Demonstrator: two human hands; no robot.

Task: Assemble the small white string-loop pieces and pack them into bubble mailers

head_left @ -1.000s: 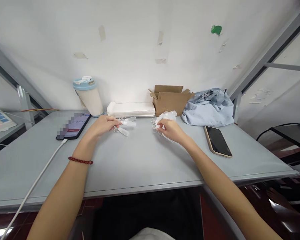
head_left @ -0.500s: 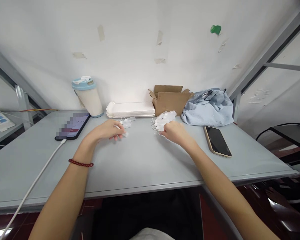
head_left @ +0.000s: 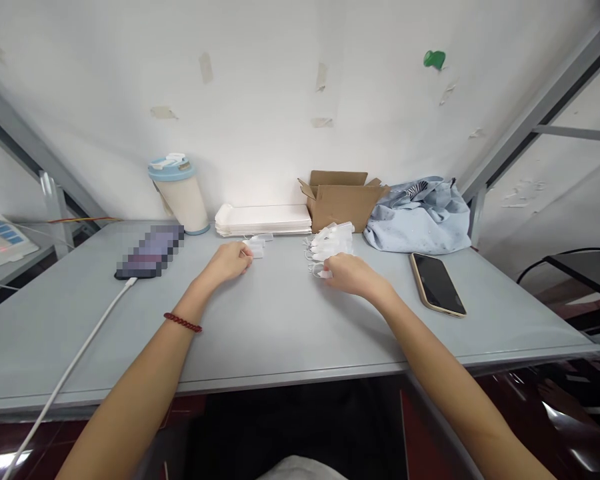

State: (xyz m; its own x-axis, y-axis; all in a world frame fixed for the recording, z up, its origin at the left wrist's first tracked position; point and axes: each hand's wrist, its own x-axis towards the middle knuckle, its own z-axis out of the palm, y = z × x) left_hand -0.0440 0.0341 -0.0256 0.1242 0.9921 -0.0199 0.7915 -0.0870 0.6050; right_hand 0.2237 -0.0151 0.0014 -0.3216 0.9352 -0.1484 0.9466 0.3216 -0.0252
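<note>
My left hand (head_left: 230, 261) rests on the grey table (head_left: 280, 327) with its fingers curled, touching a small cluster of white tags (head_left: 258, 247) at its fingertips. My right hand (head_left: 349, 274) lies knuckles up, fingers closed on a white tag with a string loop (head_left: 321, 272). Just beyond it lies a heap of white string tags (head_left: 330, 240). A red bead bracelet (head_left: 182, 323) circles my left wrist.
Against the wall stand a cup with a blue lid (head_left: 179, 193), a stack of white trays (head_left: 263, 219), an open cardboard box (head_left: 341, 199) and a blue cloth bag (head_left: 417, 213). A phone on a white cable (head_left: 150, 251) lies left; another phone (head_left: 436, 283) lies right.
My left hand has put its tags down near the trays and curled beside them. My right hand has dropped from the heap to the table surface, closer to me.
</note>
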